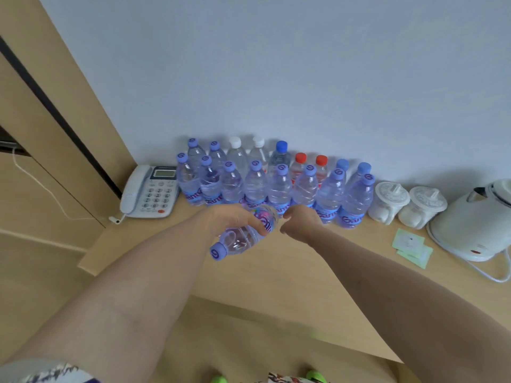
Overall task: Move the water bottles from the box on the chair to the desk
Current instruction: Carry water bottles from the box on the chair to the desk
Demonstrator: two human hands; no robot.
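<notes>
Nearest, the left hand (235, 221) grips a purple-capped water bottle (243, 234), tilted cap-down above the worktop (276, 272); the right hand (300, 223) curls empty beside it. Turn it upright, then stand it before the bottle row (276, 186).

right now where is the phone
In the head view the phone sits at the desk's left end against the wall, just left of the standing bottles.
</notes>
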